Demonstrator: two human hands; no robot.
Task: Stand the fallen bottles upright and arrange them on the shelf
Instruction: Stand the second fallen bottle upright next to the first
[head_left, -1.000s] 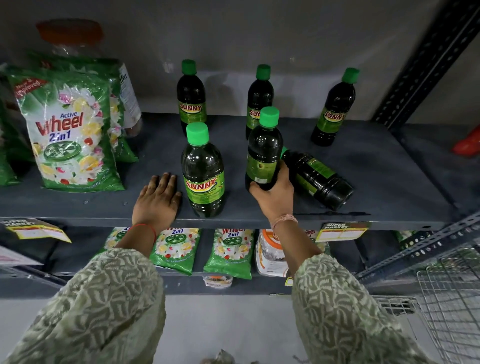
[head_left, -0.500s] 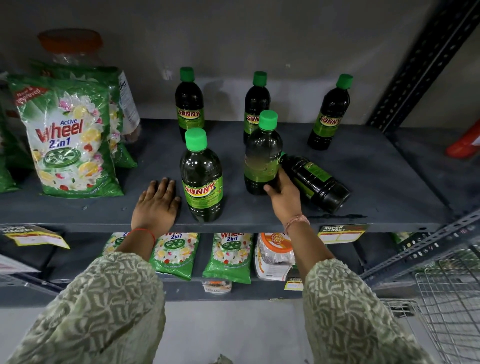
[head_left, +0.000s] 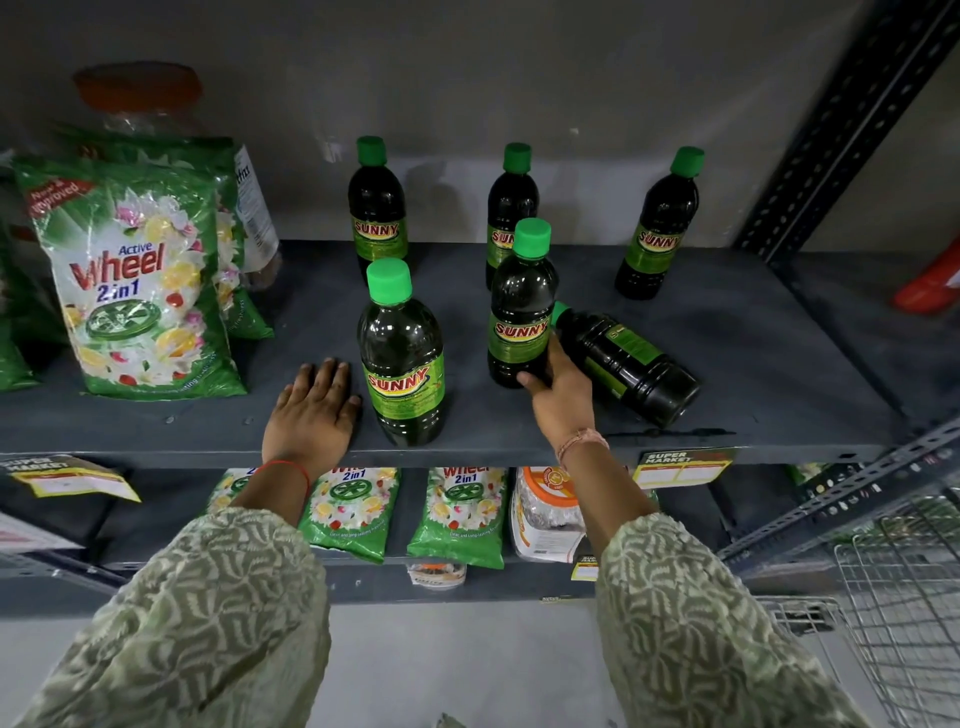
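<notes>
Several dark "SUNNY" bottles with green caps stand on the grey shelf. Three stand at the back: one on the left, one in the middle, one on the right. A front bottle stands upright right of my left hand, which lies flat and open on the shelf. My right hand grips the base of the upright middle bottle, whose label faces me. Behind that hand one bottle lies on its side, cap pointing left.
Green "Wheel 2in1" detergent bags stand at the shelf's left, with a jar behind. More bags sit on the lower shelf. A wire basket is at the lower right. A metal upright bounds the right side.
My right hand has turned the middle bottle so its label now faces me, and slid from its front to its right side. The left hand stayed flat.
</notes>
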